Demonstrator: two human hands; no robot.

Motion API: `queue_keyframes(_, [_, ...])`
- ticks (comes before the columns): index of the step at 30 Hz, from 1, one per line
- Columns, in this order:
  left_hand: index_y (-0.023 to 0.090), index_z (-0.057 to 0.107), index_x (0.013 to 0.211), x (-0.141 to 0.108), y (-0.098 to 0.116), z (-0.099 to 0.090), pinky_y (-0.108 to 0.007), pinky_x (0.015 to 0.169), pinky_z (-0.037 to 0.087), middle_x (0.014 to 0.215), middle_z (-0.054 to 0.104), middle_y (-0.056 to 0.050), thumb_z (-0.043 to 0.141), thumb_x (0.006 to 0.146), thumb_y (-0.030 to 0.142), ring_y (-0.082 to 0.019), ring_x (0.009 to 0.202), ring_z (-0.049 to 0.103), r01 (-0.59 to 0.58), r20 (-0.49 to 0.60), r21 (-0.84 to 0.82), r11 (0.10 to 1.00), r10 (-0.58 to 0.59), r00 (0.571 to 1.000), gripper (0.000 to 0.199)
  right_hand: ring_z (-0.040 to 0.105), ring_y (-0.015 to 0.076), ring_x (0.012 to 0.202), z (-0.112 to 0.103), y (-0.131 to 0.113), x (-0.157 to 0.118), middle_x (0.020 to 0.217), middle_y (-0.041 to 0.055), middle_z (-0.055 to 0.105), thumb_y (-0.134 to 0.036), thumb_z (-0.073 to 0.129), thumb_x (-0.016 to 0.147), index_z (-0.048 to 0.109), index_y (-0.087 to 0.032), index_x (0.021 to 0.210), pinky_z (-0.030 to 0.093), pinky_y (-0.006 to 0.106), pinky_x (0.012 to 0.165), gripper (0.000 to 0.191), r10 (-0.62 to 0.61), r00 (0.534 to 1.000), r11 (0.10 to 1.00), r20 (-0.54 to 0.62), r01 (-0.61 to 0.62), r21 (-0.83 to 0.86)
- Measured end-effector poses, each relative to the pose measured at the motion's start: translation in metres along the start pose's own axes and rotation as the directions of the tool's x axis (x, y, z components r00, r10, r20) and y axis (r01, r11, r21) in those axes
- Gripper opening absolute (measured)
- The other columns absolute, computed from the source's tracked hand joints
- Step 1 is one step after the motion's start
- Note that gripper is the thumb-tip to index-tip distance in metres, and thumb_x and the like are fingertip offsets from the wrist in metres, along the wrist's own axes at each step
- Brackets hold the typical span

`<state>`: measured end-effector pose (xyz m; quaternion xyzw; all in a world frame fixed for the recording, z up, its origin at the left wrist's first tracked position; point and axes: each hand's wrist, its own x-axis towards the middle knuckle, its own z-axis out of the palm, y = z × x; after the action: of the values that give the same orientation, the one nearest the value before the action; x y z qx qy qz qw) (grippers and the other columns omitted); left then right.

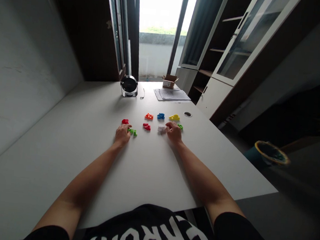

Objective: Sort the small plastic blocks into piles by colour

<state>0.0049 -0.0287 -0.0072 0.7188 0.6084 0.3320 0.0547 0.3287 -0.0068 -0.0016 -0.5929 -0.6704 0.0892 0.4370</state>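
On the white table (101,111), my left hand (122,134) rests with curled fingers at the near end of small green toy blocks (133,132). A red block (125,121) lies just beyond its knuckles. My right hand (174,132) has its thumb and fingertips closed at the right edge of whitish blocks (161,128); its fingers partly cover them. Light green blocks (180,126) show behind that hand. Between the hands is a red block cluster (146,126). Farther back sit orange blocks (149,116), blue blocks (160,116) and yellow blocks (174,117).
A round black device on a stand (129,86), papers (172,95) and an open cardboard box (169,81) occupy the far end. A cable hole (187,114) lies near the right edge. Off the table's right side stands a bin (271,153); cabinets rise behind.
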Motion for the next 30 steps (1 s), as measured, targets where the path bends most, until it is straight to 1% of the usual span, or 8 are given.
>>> queue_keyframes(4, [0.019,0.067,0.107,0.001,0.001,-0.001,-0.036,0.085,0.053,0.105,0.069,-0.008,0.057,0.085,0.006,-0.019,0.085,0.067,-0.017,-0.013,-0.115,0.993,0.015,1.000,0.028,0.058,0.0178,0.074,0.002,-0.018,-0.006,0.095,0.0061,0.068,-0.017,0.053,0.084,0.069,-0.019,0.092,0.047,0.031,0.074,0.018,-0.072,0.997,0.997,0.027,0.071,0.043])
queue_keyframes(7, [0.020,0.066,0.108,0.000,0.007,-0.003,-0.034,0.082,0.054,0.105,0.069,-0.007,0.057,0.087,0.007,-0.017,0.084,0.067,-0.057,-0.031,-0.183,0.981,0.053,0.998,0.026,0.058,0.0167,0.071,0.008,-0.039,-0.016,0.097,0.0060,0.069,-0.018,0.052,0.087,0.070,-0.021,0.093,0.047,0.031,0.072,0.019,-0.138,0.985,0.985,0.100,0.126,0.116])
queue_keyframes(10, [0.022,0.066,0.111,-0.002,0.018,-0.006,-0.033,0.082,0.055,0.105,0.069,-0.006,0.057,0.088,0.009,-0.017,0.086,0.068,-0.109,-0.032,-0.213,0.971,0.105,0.994,0.028,0.059,0.0165,0.071,0.018,-0.060,-0.029,0.091,0.0044,0.069,-0.021,0.053,0.090,0.071,-0.022,0.091,0.047,0.030,0.072,0.018,-0.213,0.958,0.961,0.193,0.169,0.218])
queue_keyframes(13, [0.022,0.064,0.116,-0.005,0.030,-0.010,-0.032,0.081,0.055,0.105,0.068,-0.005,0.057,0.089,0.011,-0.016,0.085,0.067,-0.169,-0.016,-0.232,0.958,0.169,0.985,0.030,0.061,0.0167,0.072,0.027,-0.073,-0.039,0.091,0.0034,0.071,-0.027,0.058,0.091,0.071,-0.024,0.099,0.048,0.030,0.071,0.015,-0.223,0.931,0.938,0.291,0.124,0.323])
queue_keyframes(17, [0.023,0.064,0.116,-0.009,0.046,-0.015,-0.033,0.083,0.054,0.105,0.068,-0.005,0.056,0.091,0.014,-0.018,0.088,0.065,-0.253,0.008,-0.219,0.942,0.261,0.965,0.027,0.063,0.0175,0.071,0.033,-0.075,-0.042,0.081,0.0004,0.070,-0.039,0.063,0.090,0.068,-0.025,0.115,0.047,0.030,0.069,0.029,-0.126,0.921,0.930,0.370,-0.020,0.367])
queue_keyframes(20, [0.024,0.066,0.110,-0.011,0.055,-0.018,-0.036,0.089,0.052,0.105,0.068,-0.006,0.057,0.089,0.011,-0.021,0.096,0.064,-0.294,0.042,-0.183,0.938,0.306,0.951,0.027,0.061,0.0167,0.067,0.034,-0.074,-0.041,0.077,-0.0009,0.069,-0.046,0.062,0.090,0.067,-0.023,0.114,0.046,0.028,0.065,0.033,-0.103,0.918,0.912,0.383,-0.067,0.406])
queue_keyframes(24, [0.025,0.066,0.108,-0.014,0.063,-0.020,-0.037,0.088,0.052,0.103,0.068,-0.005,0.056,0.088,0.009,-0.022,0.098,0.062,-0.346,0.062,-0.181,0.921,0.362,0.930,0.027,0.059,0.0163,0.066,0.035,-0.076,-0.042,0.075,-0.0009,0.067,-0.048,0.064,0.087,0.068,-0.023,0.097,0.045,0.027,0.061,0.028,-0.131,0.919,0.882,0.373,-0.064,0.467])
queue_keyframes(30, [0.024,0.064,0.116,-0.015,0.061,-0.020,-0.035,0.090,0.052,0.117,0.064,-0.007,0.057,0.091,0.016,-0.020,0.100,0.063,-0.336,-0.015,-0.226,0.914,0.342,0.940,0.027,0.051,0.0141,0.059,0.034,-0.079,-0.045,0.070,-0.0026,0.061,-0.042,0.063,0.087,0.066,-0.023,0.092,0.040,0.027,0.058,0.020,-0.159,0.939,0.888,0.306,0.001,0.459])
